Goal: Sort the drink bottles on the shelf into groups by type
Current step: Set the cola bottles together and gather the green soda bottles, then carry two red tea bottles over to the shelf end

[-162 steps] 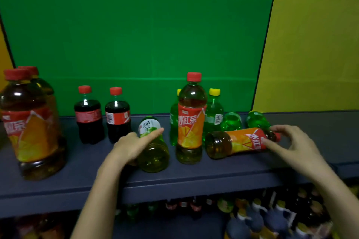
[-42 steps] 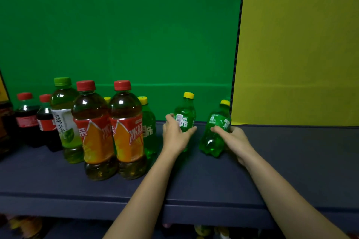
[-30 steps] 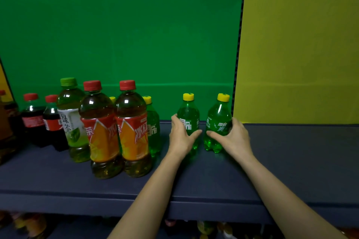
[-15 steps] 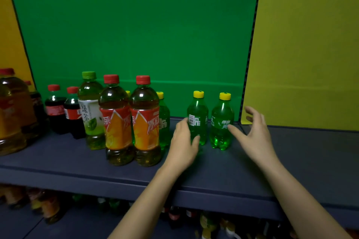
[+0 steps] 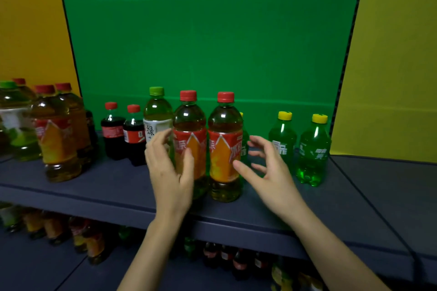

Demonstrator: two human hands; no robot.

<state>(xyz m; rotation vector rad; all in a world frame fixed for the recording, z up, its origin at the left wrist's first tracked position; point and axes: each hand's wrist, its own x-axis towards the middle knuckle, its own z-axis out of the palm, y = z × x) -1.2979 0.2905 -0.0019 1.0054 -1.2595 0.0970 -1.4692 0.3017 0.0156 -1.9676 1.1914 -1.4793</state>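
The fingers (image 5: 163, 136) of the left hand (image 5: 170, 179) are spread and lightly curved, holding nothing, and hover in front of the left of two red-cap teas (image 5: 189, 139). Whether they touch it cannot be told. The right hand (image 5: 272, 177) is likewise open, its fingers (image 5: 257, 140) just right of the other tea.

The sort looks well advanced. Between the two sets of fingers the teas stand side by side. Left of the left fingers, two colas (image 5: 123, 134) stand together, with a green tea (image 5: 156, 111) between them and the teas. Right of the right fingers, two green sodas (image 5: 298, 146) stand as a pair on the shelf (image 5: 236, 210).

Still left, it seems: at least one more soda (image 5: 244, 146) stands behind the right tea, apart from its pair. The green tea probably belongs with the big bottles (image 5: 56, 139) far left, one of which also has a green cap.
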